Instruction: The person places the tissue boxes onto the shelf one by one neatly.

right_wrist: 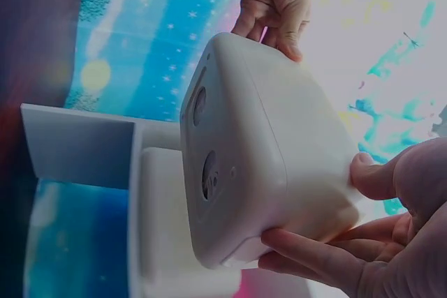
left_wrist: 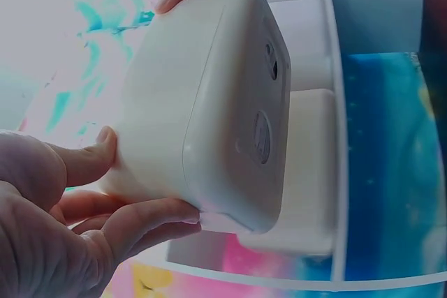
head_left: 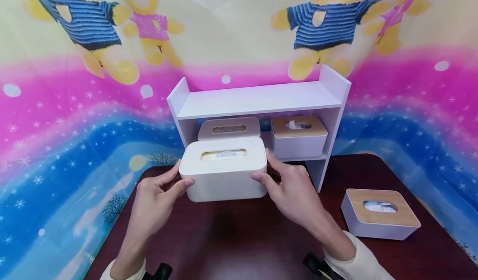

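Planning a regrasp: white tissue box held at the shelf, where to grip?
Take the white tissue box by its two short ends, one hand from each side, as the left hand and right hand do: smooth walls, too wide for a one-handed grip.

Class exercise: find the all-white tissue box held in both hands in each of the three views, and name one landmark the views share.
Head: white tissue box at centre, above the table, held between left hand and right hand.
Left wrist: box fills the centre, underside showing.
Right wrist: box at centre, underside showing.
Shared landmark: the white shelf behind it.
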A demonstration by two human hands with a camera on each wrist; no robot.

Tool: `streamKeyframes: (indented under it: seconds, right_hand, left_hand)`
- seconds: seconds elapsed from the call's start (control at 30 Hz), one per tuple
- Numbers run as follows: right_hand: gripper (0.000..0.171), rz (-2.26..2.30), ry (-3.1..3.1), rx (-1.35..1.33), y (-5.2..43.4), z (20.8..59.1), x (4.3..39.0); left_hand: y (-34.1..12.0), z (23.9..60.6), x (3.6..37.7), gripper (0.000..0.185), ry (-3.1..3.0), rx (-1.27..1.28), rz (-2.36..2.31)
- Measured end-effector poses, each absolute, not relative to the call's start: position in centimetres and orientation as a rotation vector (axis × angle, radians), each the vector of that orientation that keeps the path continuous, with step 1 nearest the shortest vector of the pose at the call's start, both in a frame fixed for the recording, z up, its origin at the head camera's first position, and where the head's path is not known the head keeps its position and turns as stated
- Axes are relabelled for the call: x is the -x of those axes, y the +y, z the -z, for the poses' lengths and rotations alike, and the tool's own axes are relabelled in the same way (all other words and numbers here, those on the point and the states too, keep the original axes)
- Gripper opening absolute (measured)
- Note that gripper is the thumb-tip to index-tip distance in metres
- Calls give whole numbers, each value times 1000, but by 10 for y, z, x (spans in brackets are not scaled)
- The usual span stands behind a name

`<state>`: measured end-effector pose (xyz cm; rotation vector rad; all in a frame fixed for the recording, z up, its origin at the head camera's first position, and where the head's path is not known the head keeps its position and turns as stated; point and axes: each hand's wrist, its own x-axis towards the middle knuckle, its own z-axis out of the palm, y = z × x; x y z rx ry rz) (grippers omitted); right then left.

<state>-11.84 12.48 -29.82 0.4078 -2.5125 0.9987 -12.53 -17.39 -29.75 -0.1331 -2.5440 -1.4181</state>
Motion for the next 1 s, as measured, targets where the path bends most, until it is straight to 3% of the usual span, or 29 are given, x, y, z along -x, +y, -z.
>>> streamKeyframes:
  seconds: [0.33,1.0]
  right_hand:
    - [74,-986,-2530,-420,127,257,121]
    - [66,-930,-2423,-445,121,189,135]
  left_hand:
    - [-176,261,128,62,-2459,268,1432]
    - [-179,198,142,59,-2321,270,1453]
